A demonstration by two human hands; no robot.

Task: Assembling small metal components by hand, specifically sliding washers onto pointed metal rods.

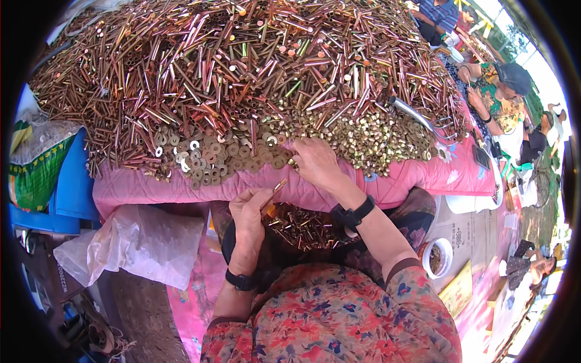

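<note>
My left hand is closed around a slim copper-coloured sleeve anchor, its end pointing up and right. My right hand reaches to the near edge of the heap, where the washers meet the nuts. Its fingertips are pinched together by a small gold piece, and whether they grip it is hard to make out. Flat round washers lie to the left of that hand. Small gold-coloured nuts are piled to its right. Behind them rises a large heap of metal sleeves.
A pink quilted cover lies under the heap. More anchors rest below its edge, between my legs. A curved metal handle lies at right. Around stand a plastic bag, a white bucket and other people.
</note>
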